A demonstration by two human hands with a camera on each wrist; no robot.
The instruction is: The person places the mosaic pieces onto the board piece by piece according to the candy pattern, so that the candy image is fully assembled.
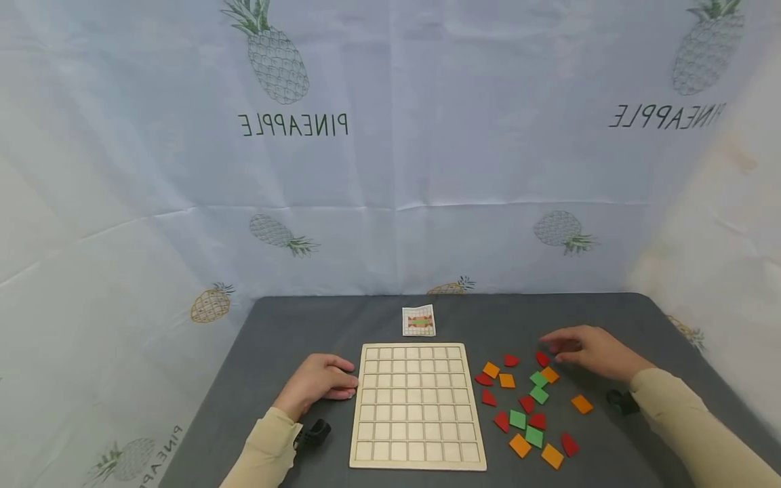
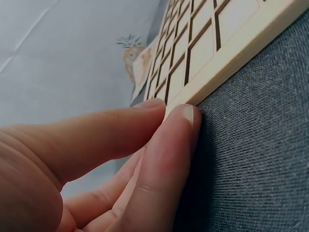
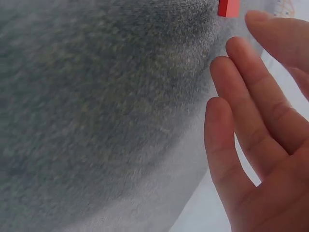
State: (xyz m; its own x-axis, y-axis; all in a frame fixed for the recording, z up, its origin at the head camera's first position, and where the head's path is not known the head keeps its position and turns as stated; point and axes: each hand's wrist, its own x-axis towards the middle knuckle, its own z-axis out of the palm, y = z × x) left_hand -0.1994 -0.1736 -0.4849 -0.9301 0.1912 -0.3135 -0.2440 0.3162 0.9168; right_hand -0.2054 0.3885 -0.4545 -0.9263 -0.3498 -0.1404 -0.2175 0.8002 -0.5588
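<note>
Left hand [image 1: 318, 381] at 9 o'clock of the wooden grid board [image 1: 417, 407], fingers loosely bent, tips at its edge; head view too distant to settle contact. Right hand [image 1: 590, 351] between 2 and 3 o'clock of the board, fingers spread and holding nothing, a red tile [image 1: 542, 359] just beside the tips at 8 o'clock. Green tiles [image 1: 517, 419], orange tiles [image 1: 521, 445] and other red tiles scattered on the tabletop [image 1: 274, 332] at 3 o'clock of the board. Pattern card [image 1: 419, 321] at 12 o'clock, its red-and-green figure too small to read fully. Left wrist view gives thumb and forefinger touching the board's edge, remaining fingers part-hidden behind, most of the board cut off. Right wrist view alone shows the gaps between the right fingers; a red tile there is cropped at 12 to 1 o'clock.
</note>
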